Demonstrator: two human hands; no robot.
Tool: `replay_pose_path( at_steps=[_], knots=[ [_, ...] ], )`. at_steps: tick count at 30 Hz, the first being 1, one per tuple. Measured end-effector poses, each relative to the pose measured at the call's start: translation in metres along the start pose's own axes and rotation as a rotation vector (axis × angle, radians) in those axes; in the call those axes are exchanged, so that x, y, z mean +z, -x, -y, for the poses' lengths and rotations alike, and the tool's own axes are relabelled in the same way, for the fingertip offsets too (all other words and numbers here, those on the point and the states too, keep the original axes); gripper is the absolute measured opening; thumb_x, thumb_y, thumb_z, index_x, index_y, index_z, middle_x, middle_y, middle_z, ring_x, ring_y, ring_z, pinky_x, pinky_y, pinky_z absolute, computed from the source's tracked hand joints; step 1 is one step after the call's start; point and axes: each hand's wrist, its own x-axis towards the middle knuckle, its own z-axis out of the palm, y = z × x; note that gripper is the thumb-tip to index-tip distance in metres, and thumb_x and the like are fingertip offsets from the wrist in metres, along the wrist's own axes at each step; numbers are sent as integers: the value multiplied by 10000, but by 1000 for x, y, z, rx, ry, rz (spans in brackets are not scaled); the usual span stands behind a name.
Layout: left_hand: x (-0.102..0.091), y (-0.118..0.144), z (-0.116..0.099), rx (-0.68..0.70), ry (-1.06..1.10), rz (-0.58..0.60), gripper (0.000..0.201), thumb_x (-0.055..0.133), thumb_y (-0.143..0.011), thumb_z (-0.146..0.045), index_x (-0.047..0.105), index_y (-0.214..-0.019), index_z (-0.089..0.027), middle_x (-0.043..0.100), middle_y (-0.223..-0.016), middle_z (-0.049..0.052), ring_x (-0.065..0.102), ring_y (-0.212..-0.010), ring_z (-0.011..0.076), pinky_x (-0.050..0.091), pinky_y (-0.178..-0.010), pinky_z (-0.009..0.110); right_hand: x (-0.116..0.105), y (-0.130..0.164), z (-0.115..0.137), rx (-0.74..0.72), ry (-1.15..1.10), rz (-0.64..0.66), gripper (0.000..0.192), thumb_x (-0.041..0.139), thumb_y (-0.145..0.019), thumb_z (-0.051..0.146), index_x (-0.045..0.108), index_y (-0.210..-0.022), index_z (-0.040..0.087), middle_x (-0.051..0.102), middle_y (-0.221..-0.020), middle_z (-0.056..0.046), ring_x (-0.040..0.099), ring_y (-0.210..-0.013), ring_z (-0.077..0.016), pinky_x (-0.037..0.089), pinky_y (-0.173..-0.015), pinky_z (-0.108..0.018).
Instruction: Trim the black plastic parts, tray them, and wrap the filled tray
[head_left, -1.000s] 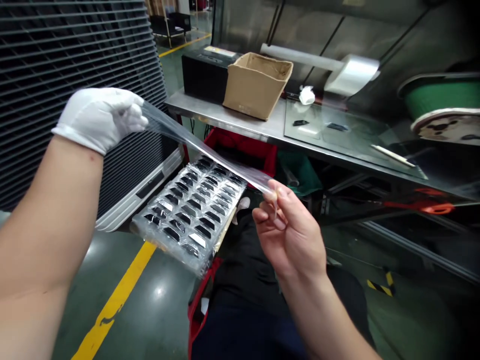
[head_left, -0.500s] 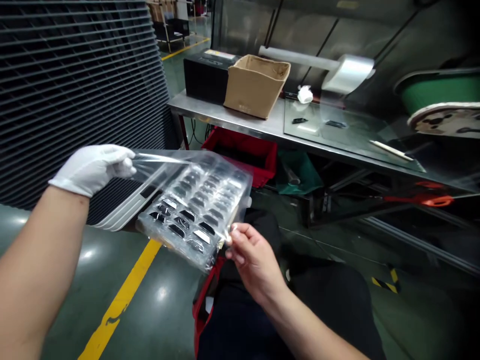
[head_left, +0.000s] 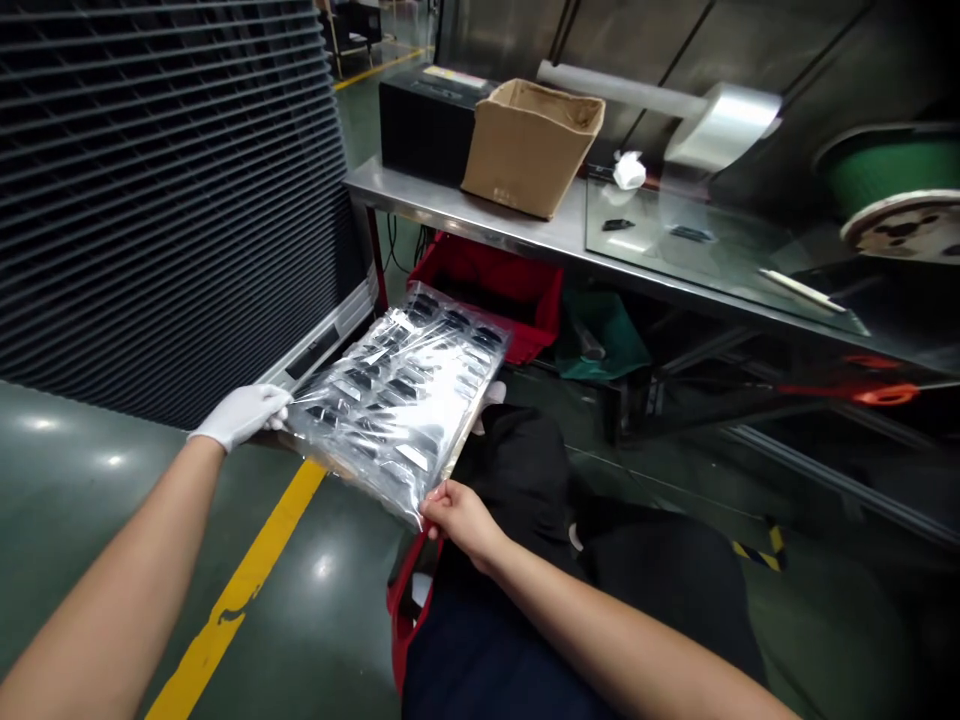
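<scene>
A tray of glossy black parts [head_left: 401, 385] lies tilted in front of me under clear plastic film [head_left: 367, 440], which throws bright reflections. My left hand [head_left: 244, 415], in a white glove, pinches the film at the tray's near left corner. Bare-fingered, my right hand [head_left: 457, 515] grips the film at the near right corner. Glare blurs the parts, and whatever supports the tray from below is mostly hidden.
Stacked dark ribbed trays [head_left: 165, 200] rise on the left. The metal bench [head_left: 420, 200] carries a cardboard box [head_left: 529, 150], a black box [head_left: 427, 130], a glass plate [head_left: 720, 260] and a film roll [head_left: 724, 125]. Beneath sit a red bin [head_left: 540, 320] and a green bin [head_left: 619, 340].
My left hand has come down and drawn the lifted film toward the near left corner. The right hand has shifted slightly down and left. The film now lies flatter over the parts.
</scene>
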Motion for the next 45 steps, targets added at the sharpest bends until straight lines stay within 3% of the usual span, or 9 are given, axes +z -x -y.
replay_pose_path(
  at_steps=[8,13,16,25,32,36,45],
  knots=[
    [10,-8,11,41,-249,-78,388,599,-1019,-527,707,-952,-160,729,-884,26,700,-815,191,593,-833,400,1,-16,-12,43,175,-13,186,682,-1037,321,674,-1074,138,692,-866,10,628,-623,-103,567,-595,-246],
    [22,-16,24,52,-365,-190,337,632,-1010,-483,702,-1120,-171,727,-1148,84,695,-1058,243,569,-978,484,-1,-20,-18,34,234,-13,199,675,-1041,334,672,-1081,139,688,-857,12,623,-614,-102,565,-592,-247],
    [31,-19,35,53,-384,-232,331,651,-1004,-453,685,-1181,-176,705,-1217,94,685,-1100,255,568,-990,496,-2,-23,-22,22,248,-3,206,671,-1044,342,672,-1081,140,690,-854,12,621,-607,-101,564,-592,-248],
    [42,-23,49,83,-184,-294,354,637,-1015,-443,671,-1245,-175,691,-1279,107,678,-1141,262,575,-1002,505,-7,-29,-27,2,265,35,202,677,-1041,340,676,-1054,139,681,-823,21,626,-604,-103,568,-595,-250],
    [47,-12,49,13,-43,-337,413,579,-1030,-531,683,-1199,-169,728,-1055,68,705,-936,217,593,-908,456,-10,-29,-28,-24,244,74,209,666,-1048,346,676,-1068,139,687,-832,18,625,-605,-103,571,-604,-255],
    [42,-9,51,24,19,-316,425,589,-1023,-538,681,-1210,-168,727,-994,50,697,-840,197,604,-837,418,-10,-28,-26,-34,259,81,219,661,-1051,357,677,-1067,139,686,-825,19,624,-601,-103,571,-603,-256],
    [35,-4,71,143,98,-196,507,572,-1029,-547,617,-1359,-165,747,-1052,73,728,-914,219,605,-920,468,-12,-32,-31,-37,367,91,252,645,-1059,383,676,-1124,141,704,-897,-6,665,-673,-123,599,-642,-279]
  ],
)
